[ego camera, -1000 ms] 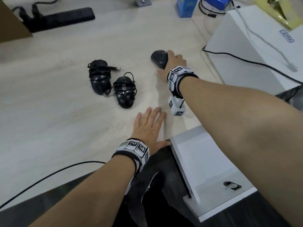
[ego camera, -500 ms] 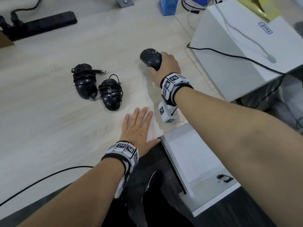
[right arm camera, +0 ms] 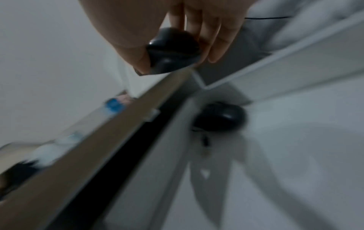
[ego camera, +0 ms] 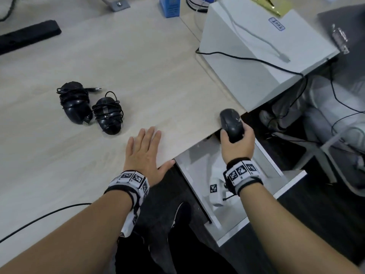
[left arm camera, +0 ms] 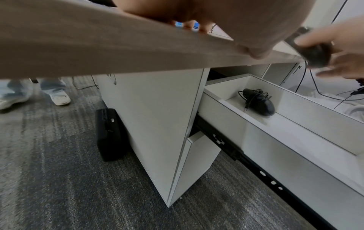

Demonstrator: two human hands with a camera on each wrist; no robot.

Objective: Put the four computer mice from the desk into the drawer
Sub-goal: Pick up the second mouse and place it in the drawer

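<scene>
Head view, matte black cordless mouse point(ego camera: 231, 125) in rt hand point(ego camera: 237, 144), over open drawer point(ego camera: 199, 171)

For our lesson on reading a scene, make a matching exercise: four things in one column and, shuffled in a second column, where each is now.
Things
1. cordless mouse
2. mouse with the cord wound round it
3. left hand
4. blue box

Places
A. flat on the desk edge
B. inside the open drawer
C. far side of the desk
D. gripped in the right hand

Pairs: 1-D, 2-B, 3-A, 4-C
</scene>
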